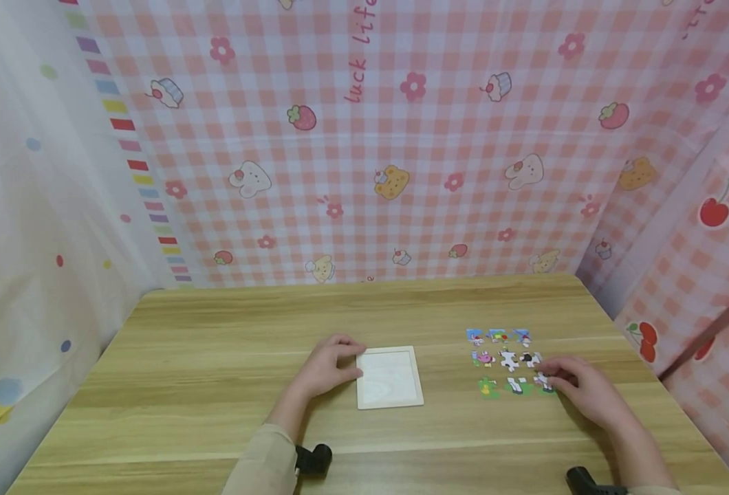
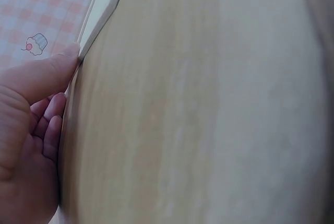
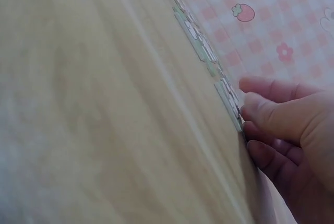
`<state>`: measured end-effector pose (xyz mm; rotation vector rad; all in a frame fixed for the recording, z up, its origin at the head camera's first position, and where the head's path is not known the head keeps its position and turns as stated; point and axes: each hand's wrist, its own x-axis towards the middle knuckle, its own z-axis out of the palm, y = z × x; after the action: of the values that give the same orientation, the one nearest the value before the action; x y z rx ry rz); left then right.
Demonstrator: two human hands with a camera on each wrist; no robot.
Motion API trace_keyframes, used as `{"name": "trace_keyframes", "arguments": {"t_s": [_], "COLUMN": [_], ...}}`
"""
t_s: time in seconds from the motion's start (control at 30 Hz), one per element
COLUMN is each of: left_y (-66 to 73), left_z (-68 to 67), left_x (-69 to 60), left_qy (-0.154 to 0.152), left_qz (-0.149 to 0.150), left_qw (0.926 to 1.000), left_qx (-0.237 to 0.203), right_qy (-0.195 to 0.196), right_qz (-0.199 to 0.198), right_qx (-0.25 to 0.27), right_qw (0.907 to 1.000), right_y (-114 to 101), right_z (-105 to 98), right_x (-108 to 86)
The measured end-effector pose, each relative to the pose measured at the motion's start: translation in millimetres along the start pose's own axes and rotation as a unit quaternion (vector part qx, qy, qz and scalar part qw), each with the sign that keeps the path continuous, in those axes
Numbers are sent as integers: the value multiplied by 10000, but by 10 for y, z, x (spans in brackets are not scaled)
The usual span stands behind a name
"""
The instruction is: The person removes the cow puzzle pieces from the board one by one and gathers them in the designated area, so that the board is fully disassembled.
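A shallow square wooden puzzle tray [image 1: 390, 378] lies flat on the table, its pale base showing. At its left edge is my left hand [image 1: 324, 371], the index finger by the upper corner and the thumb [image 2: 57, 70] touching the rim. Several colourful jigsaw pieces [image 1: 509, 360] are laid out in three spaced rows to the right of the tray. My right hand [image 1: 587, 392] is at the right end of the rows, thumb and fingertips touching or very close to the lower right jigsaw piece [image 3: 228, 99]. That piece lies on the table, partly hidden by the fingers.
The wood-grain table [image 1: 216, 385] reaches back to a pink checked curtain [image 1: 364, 151]. A white curtain [image 1: 49, 206] hangs at the left, and cherry-printed cloth [image 1: 699, 275] at the right. Black wrist devices [image 1: 315, 459] are on both forearms.
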<state>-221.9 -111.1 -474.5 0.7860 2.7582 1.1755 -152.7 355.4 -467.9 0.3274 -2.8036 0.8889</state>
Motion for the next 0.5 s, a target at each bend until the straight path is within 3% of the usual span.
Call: {"name": "trace_keyframes", "arguments": {"t_s": [0.33, 0.5], "left_y": [-4, 24], "left_z": [-13, -29], "left_x": [-11, -47], "left_qy": [21, 55], "left_qz": [-114, -230], "left_qw": [9996, 9979], "left_qx": [-271, -605], "right_qy": [318, 367], "right_qz": [-221, -805], "right_qx": [-158, -9], "right_qw": [9991, 9961], "right_y": [-320, -545], "right_z": [-4, 65], "right_x": [71, 134]}}
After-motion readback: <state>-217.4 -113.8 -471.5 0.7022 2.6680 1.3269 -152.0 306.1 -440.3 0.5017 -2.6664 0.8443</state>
